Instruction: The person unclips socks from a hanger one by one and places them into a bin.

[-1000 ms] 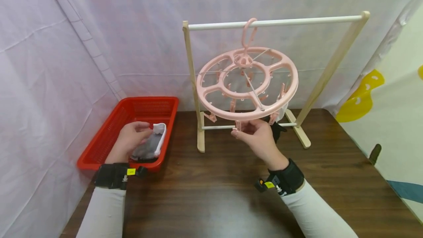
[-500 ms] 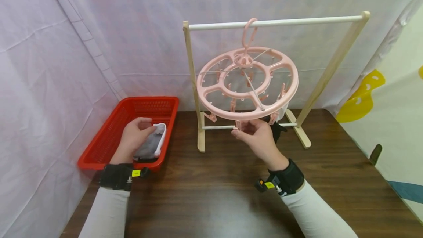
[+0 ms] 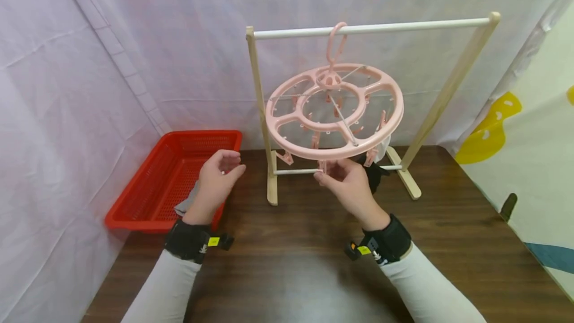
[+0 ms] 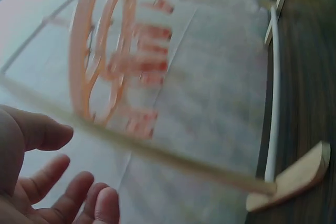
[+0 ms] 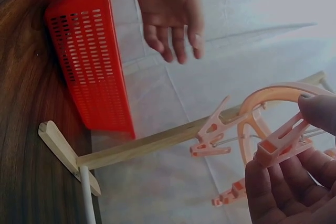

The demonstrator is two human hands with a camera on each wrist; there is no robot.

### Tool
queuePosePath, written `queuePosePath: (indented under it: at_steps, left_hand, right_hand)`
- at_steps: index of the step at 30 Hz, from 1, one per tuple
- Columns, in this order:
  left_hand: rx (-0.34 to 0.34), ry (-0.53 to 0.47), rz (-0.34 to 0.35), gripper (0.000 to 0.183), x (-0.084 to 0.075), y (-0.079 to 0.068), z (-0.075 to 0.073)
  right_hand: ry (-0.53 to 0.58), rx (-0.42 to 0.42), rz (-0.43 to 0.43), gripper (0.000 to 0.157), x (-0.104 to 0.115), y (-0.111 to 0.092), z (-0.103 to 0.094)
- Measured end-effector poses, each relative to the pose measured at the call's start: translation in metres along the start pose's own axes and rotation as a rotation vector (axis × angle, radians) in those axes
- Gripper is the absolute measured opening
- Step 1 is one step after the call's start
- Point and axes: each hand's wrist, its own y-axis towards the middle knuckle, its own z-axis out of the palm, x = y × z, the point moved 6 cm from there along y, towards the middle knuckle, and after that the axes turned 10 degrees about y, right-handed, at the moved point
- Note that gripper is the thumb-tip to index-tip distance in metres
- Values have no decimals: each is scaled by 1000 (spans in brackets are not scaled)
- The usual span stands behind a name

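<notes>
My right hand [image 3: 350, 183] pinches a pink clothespin [image 5: 281, 142] between thumb and fingers, at the front rim of the round pink clip hanger [image 3: 305, 152]. Nothing is in the clothespin's mouth. My left hand [image 3: 216, 179] is in the air over the right side of the red basket [image 3: 134, 225], thumb and fingers apart and holding nothing. In the left wrist view its fingers [image 4: 79, 187] are loosely bent. A grey cloth [image 3: 186, 204] lies in the basket, mostly hidden behind my left hand and wrist.
The hanger hooks on the white bar [image 3: 403, 27] of a wooden stand [image 3: 272, 183]. Several more clothespins [image 3: 285, 157] dangle below its ring. A black cloth [image 3: 375, 176] and a white one [image 3: 382, 148] show behind my right hand. The wooden table [image 3: 287, 263] spreads in front.
My left hand has moved right from above the cloth in the basket toward the stand, empty. The right hand keeps its pinch on the clothespin. The view has shifted very slightly.
</notes>
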Motion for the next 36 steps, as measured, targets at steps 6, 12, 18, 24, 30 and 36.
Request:
queuePosePath:
  at_steps: [6,12,18,24,30,36]
  left_hand:
    - [-93,-35,215,25,-46,-1,23]
    - [-225,37,530,22,-106,-8,36]
    - [-299,116,779,18,-157,-22,46]
    - [-251,342,860,21,-179,-30,57]
    - [-231,529,858,30,-181,-29,61]
    - [-286,534,860,27,-179,-29,61]
  right_hand:
    - [3,-20,22,19,-1,0,-2]
    - [1,-31,7,21,3,0,-4]
    - [4,-29,-5,22,8,-2,-2]
    - [-19,-19,-26,20,10,-2,-2]
    - [-17,-21,-30,16,1,0,-5]
    - [-40,-8,-17,19,-21,4,-12]
